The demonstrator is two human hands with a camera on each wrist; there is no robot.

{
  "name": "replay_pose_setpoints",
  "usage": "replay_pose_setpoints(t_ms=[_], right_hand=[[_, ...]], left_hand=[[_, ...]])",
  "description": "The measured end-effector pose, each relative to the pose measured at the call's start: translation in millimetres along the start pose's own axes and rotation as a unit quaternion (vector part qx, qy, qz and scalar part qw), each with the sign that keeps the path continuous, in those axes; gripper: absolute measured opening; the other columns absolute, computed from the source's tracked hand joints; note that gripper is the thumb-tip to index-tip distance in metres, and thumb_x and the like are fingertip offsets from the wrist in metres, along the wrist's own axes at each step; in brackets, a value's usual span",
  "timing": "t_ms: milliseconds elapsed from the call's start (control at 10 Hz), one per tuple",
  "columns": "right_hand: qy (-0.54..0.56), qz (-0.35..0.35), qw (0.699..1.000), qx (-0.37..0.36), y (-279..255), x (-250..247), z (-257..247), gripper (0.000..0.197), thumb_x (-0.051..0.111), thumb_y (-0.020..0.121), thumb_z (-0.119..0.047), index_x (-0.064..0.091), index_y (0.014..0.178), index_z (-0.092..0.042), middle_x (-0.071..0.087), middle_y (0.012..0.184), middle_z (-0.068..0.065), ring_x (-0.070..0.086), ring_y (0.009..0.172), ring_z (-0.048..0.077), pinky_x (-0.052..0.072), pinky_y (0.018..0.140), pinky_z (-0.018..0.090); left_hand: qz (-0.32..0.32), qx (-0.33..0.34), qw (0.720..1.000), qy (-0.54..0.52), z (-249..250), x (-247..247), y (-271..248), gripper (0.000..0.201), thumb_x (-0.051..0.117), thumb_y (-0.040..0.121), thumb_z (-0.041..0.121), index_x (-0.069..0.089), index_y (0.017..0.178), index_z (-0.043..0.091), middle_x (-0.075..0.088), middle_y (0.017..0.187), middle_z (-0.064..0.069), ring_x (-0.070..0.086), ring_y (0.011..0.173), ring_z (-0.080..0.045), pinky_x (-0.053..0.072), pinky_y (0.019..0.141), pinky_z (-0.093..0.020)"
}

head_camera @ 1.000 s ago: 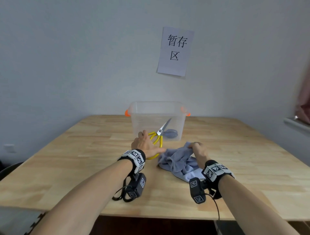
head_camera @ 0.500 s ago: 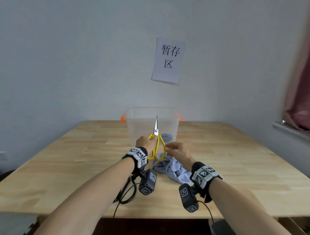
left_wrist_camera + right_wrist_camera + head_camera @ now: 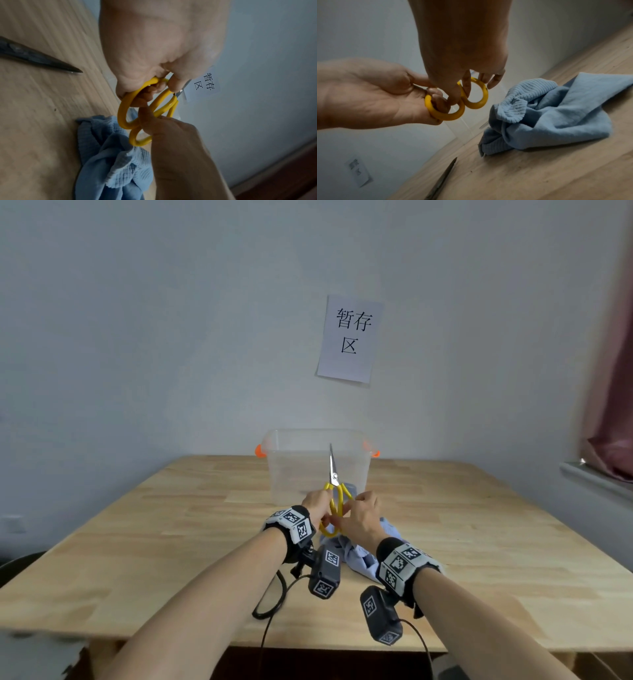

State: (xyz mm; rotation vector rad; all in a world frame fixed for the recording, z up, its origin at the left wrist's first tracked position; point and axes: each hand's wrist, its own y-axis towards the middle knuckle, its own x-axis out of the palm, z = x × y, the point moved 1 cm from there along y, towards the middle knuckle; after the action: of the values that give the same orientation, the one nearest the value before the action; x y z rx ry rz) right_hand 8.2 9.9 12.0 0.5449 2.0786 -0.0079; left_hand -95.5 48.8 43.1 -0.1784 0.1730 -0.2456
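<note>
Yellow-handled scissors (image 3: 333, 474) stand upright above the table with their steel blades closed and pointing up. My left hand (image 3: 320, 503) grips one handle loop (image 3: 122, 112) with curled fingers. My right hand (image 3: 358, 510) has come in from the right, with one finger hooked through a loop (image 3: 481, 93) and another laid across it. A crumpled light blue cloth (image 3: 356, 559) lies on the wooden table (image 3: 171, 542) just under and behind the right hand, touched by neither hand. It also shows in both wrist views, cloth (image 3: 106, 155) and cloth (image 3: 556, 115).
A clear plastic box (image 3: 291, 470) with orange handle clips stands behind the scissors, a dark bluish item showing through its wall. A paper sign (image 3: 349, 338) hangs on the wall above. A window sill (image 3: 596, 479) and pink curtain are at the right. Camera cables hang at the table's near edge.
The left hand lifted the scissors off the table and turned them upright. The right hand let go of the blue cloth and moved left to the scissor handles.
</note>
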Motion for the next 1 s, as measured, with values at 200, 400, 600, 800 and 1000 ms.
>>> replay_pose_setpoints(t_ms=[200,400,600,800,1000], right_hand=[[0.055,-0.001,0.998,0.027,-5,3,-18,0.034,0.058,0.095,-0.025,0.056,0.121,-0.004,0.034,0.135,0.016,0.031,0.130,0.034,0.027,0.111,0.037],[0.144,-0.016,0.989,0.020,-5,-11,-15,0.007,0.065,0.090,-0.019,0.057,0.089,-0.019,0.033,0.115,0.008,0.044,0.120,0.032,0.043,0.103,0.035],[0.180,0.023,0.983,0.008,-8,-19,2,0.030,0.057,0.098,-0.018,0.028,0.099,-0.028,0.034,0.081,-0.008,0.047,0.095,0.024,0.046,0.090,0.040],[0.070,-0.031,0.997,-0.009,2,-39,5,0.046,0.056,0.097,-0.014,0.043,0.140,-0.008,0.030,0.111,0.006,0.045,0.127,0.036,0.039,0.098,0.033],[0.027,-0.037,0.998,-0.034,10,-65,1,0.028,0.070,0.087,-0.027,0.069,0.083,0.000,0.055,0.088,0.009,0.051,0.063,0.015,0.035,0.048,0.006]], left_hand=[[-0.004,0.059,0.992,0.109,15,-3,-13,0.040,0.033,0.105,0.025,0.046,0.070,0.011,0.049,0.076,-0.012,0.046,0.070,-0.026,0.041,0.069,-0.035],[0.002,0.045,0.995,0.084,18,-9,-10,0.025,0.043,0.097,0.017,0.054,0.076,0.009,0.045,0.075,-0.009,0.042,0.069,-0.024,0.038,0.067,-0.033],[0.086,0.117,0.952,0.268,27,-27,-8,0.034,0.046,0.097,0.017,0.057,0.119,-0.006,0.053,0.128,-0.025,0.052,0.117,-0.042,0.044,0.097,-0.040],[0.135,0.296,0.807,0.493,40,-50,-5,0.035,0.051,0.091,0.004,0.049,0.126,0.007,0.043,0.133,-0.011,0.043,0.121,-0.031,0.038,0.099,-0.037],[0.110,0.416,0.667,0.608,53,-56,-5,0.041,0.050,0.096,0.009,0.048,0.137,0.016,0.047,0.140,-0.003,0.035,0.134,-0.023,0.024,0.105,-0.032]])
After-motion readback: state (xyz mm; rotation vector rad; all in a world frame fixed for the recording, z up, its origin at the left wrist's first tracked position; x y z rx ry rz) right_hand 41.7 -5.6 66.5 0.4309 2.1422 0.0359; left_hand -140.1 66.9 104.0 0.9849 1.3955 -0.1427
